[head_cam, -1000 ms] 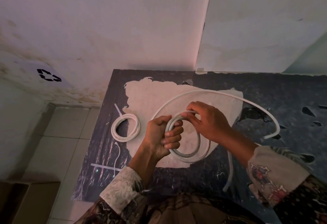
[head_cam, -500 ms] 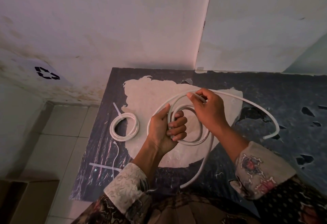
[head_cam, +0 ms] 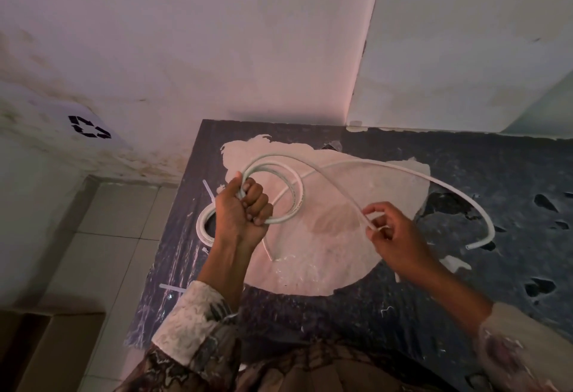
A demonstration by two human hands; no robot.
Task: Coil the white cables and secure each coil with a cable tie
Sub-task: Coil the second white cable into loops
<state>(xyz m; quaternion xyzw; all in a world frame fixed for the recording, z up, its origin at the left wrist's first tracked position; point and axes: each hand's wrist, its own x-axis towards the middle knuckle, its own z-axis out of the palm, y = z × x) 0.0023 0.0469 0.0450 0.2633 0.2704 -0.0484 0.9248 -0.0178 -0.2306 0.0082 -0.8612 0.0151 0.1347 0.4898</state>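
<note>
From the head view I see my left hand (head_cam: 243,213) curled tight around a white cable (head_cam: 328,188), holding a few loops of it in a ring above the table (head_cam: 465,159). My right hand (head_cam: 393,238) pinches the same cable with thumb and fingers, off to the right of the left hand and a bit lower. From the ring the cable runs down to that pinch. A long piece also sweeps far out past my right hand and ends on the dark part of the table.

Behind my left hand lies a finished coil (head_cam: 204,224). My wrist hides most of it, so I only see its left curve. A thin cable tie (head_cam: 208,190) sticks up just above that coil. Another cable tie (head_cam: 172,288) lies beside my left sleeve (head_cam: 192,323), and the sleeve covers its end.

The table has a big pale patch (head_cam: 325,255) where the dark top has peeled. A brown box (head_cam: 46,354) sits on the floor, down and left of my left arm, cut off by the edge. On the wall I see a black mark (head_cam: 89,127) of arrows.
</note>
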